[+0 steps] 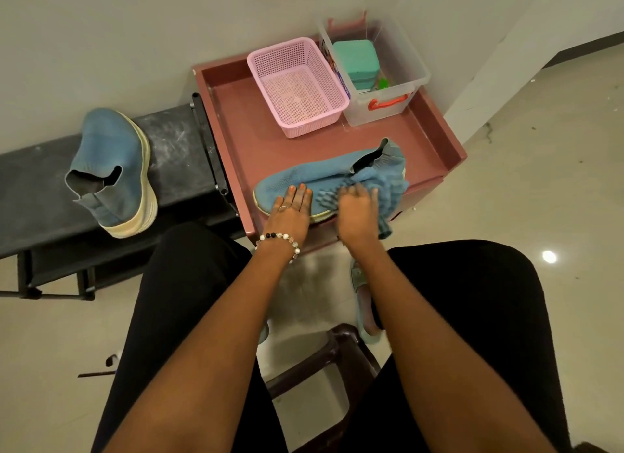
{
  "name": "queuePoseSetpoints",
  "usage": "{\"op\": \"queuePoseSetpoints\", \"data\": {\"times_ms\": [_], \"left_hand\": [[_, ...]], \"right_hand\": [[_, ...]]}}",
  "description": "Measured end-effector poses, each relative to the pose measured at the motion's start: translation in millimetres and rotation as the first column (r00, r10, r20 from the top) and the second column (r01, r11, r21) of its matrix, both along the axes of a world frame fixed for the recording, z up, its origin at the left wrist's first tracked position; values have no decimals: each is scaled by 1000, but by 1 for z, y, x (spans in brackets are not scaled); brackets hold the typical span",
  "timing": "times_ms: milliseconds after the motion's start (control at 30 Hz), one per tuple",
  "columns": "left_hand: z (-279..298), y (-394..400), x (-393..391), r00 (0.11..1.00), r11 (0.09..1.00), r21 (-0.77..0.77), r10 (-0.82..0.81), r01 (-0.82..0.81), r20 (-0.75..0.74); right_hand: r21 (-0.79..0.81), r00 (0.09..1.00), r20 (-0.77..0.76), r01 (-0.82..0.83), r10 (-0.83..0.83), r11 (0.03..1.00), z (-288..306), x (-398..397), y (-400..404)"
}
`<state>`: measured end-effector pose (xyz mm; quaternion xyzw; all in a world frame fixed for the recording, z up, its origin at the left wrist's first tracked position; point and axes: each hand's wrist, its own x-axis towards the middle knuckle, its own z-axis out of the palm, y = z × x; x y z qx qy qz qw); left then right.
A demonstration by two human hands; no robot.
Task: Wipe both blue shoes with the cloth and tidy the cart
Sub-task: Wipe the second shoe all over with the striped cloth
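Shoe point(304, 179) on cart point(435, 141): left hand point(290, 212) flat, fingers straight, pressing toe; right hand point(358, 209) clutching cloth point(388, 189) against heel.

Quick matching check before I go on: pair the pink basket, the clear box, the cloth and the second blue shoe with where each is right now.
Things:
1. pink basket
2. clear box
3. cloth
4. second blue shoe

Places:
A. on the black bench
B. under the right hand
C. far right corner of the cart
D. on the cart, left of the box

Pairs: 1-D, 2-C, 3-B, 4-A
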<state>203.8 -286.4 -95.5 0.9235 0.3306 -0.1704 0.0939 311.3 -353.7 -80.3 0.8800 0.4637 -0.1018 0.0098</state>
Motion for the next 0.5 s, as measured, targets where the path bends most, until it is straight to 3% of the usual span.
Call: {"op": "queuePoseSetpoints", "data": {"times_ms": [100,200,267,367,500], "left_hand": [[0,3,0,1000,999,-38,10,-10,0],[0,3,-2,1000,1000,-18,-8,8,-3],[1,2,-2,1000,1000,-9,-13,13,-3],[3,0,0,1000,1000,-6,-5,5,-6],[2,0,1,1000,1000,7,1,-1,-19]], "right_hand": [[97,980,-113,-152,163,984,-5,-24,2],[100,910,-241,-322,337,941,7,9,-15],[9,911,-168,-380,376,925,14,46,-25],[-45,966,45,-251,253,967,17,81,-29],[-58,994,108,3,4,998,14,45,-15]]}}
